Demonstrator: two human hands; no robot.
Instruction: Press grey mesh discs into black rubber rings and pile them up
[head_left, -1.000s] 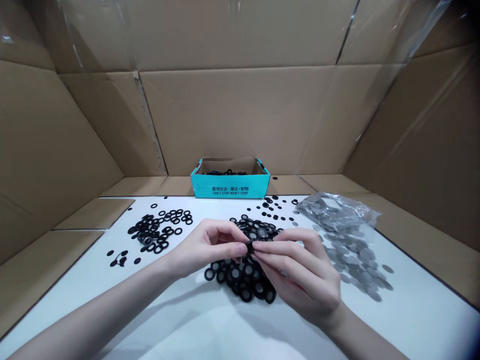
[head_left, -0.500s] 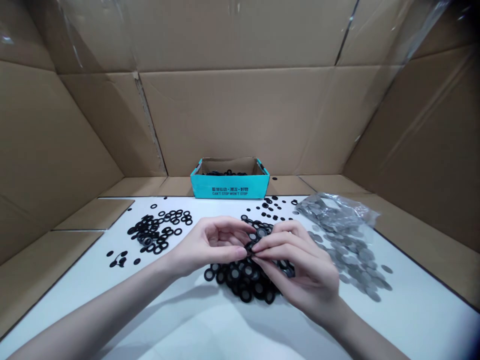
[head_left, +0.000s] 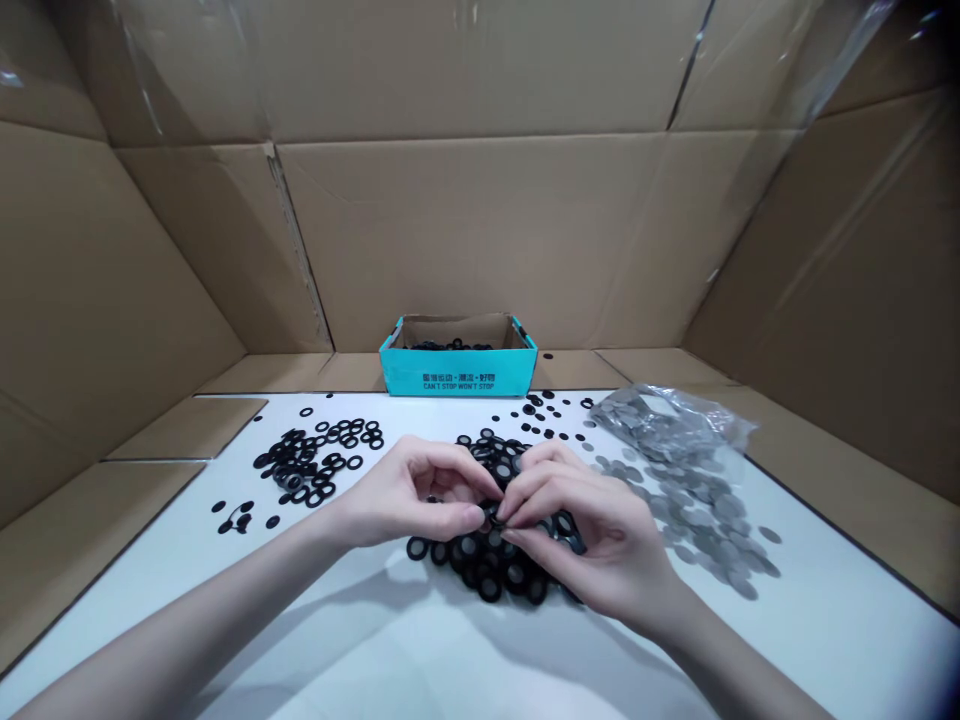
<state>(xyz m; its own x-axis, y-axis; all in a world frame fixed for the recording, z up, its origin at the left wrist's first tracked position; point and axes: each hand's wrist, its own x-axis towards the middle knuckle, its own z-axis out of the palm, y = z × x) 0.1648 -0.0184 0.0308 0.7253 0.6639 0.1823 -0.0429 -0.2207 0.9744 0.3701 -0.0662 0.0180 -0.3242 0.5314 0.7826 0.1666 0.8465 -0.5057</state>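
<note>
My left hand and my right hand meet fingertip to fingertip over the white table, both pinching one small black ring between thumbs and forefingers. Directly under them lies a heap of black rings with grey discs set in them. Whether the pinched ring has a disc in it is hidden by the fingers. To the right, grey mesh discs spill out of a clear plastic bag. A pile of empty black rings lies to the left.
A teal cardboard box holding black rings stands at the table's far edge. Loose rings and small black dots are scattered in front of it. Brown cardboard walls enclose the white table on three sides.
Both hands have sunk a little toward the heap and drawn closer together. The right hand's fingers have curled in more tightly round the ring.
</note>
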